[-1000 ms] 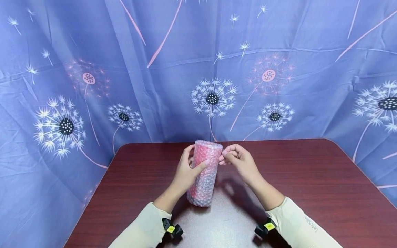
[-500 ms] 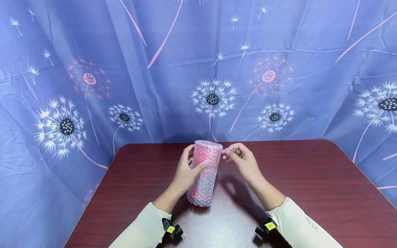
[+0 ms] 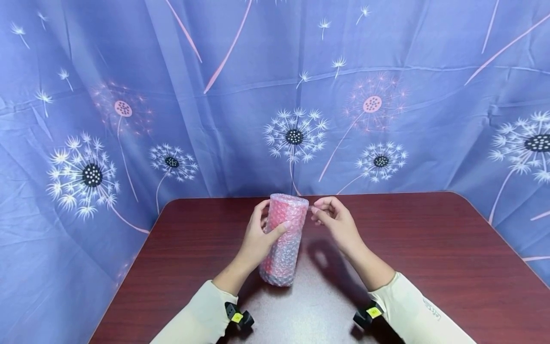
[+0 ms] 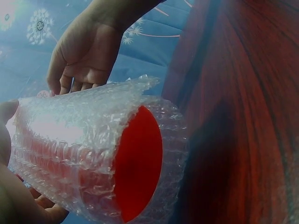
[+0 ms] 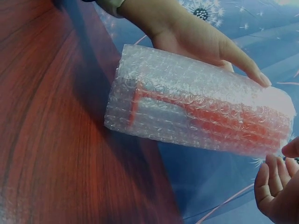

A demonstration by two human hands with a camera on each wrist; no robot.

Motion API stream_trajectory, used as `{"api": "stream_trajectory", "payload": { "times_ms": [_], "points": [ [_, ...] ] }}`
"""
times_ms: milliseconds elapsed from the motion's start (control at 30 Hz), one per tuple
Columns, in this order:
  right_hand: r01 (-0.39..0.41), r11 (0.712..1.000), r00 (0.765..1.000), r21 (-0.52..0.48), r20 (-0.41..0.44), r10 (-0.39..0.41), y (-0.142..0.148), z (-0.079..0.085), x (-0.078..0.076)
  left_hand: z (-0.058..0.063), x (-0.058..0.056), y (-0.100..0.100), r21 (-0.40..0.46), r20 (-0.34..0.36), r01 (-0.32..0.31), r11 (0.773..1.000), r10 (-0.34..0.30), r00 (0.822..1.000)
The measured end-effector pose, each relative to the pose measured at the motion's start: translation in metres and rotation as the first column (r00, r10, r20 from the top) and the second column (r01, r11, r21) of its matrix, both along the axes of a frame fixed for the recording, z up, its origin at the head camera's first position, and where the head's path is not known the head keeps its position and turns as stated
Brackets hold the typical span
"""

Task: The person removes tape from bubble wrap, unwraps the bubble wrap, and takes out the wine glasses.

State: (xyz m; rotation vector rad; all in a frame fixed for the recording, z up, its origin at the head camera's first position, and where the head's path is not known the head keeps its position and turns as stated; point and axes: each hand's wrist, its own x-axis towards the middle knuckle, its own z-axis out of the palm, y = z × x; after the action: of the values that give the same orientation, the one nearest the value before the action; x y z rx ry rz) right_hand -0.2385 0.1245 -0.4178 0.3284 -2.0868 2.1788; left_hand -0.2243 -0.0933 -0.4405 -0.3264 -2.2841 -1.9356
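Observation:
A red cylinder wrapped in clear bubble wrap (image 3: pixel 281 248) leans slightly, its lower end close over the table. Its red round end (image 4: pixel 140 163) shows inside the open wrap in the left wrist view. My left hand (image 3: pixel 259 236) grips the bundle's upper part, thumb across the front and fingers behind. At the upper right rim, my right hand (image 3: pixel 337 222) has thumb and index finger together on a thin clear strip that runs from the wrap; I cannot tell if it is tape or wrap edge. The right wrist view shows those fingertips (image 5: pixel 272 161) right at the bundle's end.
The dark red wooden table (image 3: pixel 408 248) spreads around both hands, with its rounded far edge close behind the bundle. A blue dandelion-print curtain (image 3: pixel 240 143) hangs behind and at the sides. A black wrist camera (image 3: pixel 238 316) sits at the left cuff.
My right fingertips have drawn slightly to the right, widening the small gap to the bundle, and a thin strip shows between them. The left hand keeps its grip in place.

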Motion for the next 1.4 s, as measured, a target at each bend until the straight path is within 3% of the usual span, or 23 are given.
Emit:
{"api": "stream_trajectory", "payload": {
  "times_ms": [500,933,1133,1400],
  "points": [
    [0.024,0.987,1.000,0.159,-0.007,-0.023,-0.0035,-0.0003,0.0018,0.0009,0.0014,0.0012,-0.003,-0.017,-0.021,1.000,0.021,1.000],
    [0.047,0.976,0.996,0.213,-0.079,-0.031,-0.0012,-0.0014,0.0033,0.0006,0.0011,0.0015,-0.011,-0.031,-0.028,1.000,0.028,0.999],
    [0.063,0.980,0.994,0.190,-0.098,-0.045,-0.0011,-0.0009,0.0044,0.0020,0.0020,0.0023,-0.019,-0.060,-0.053,0.998,0.051,0.997],
    [0.066,0.989,0.996,0.133,-0.068,-0.058,-0.0029,-0.0006,0.0063,0.0024,0.0038,0.0034,-0.027,-0.043,-0.071,0.997,0.070,0.997]
  ]
}}
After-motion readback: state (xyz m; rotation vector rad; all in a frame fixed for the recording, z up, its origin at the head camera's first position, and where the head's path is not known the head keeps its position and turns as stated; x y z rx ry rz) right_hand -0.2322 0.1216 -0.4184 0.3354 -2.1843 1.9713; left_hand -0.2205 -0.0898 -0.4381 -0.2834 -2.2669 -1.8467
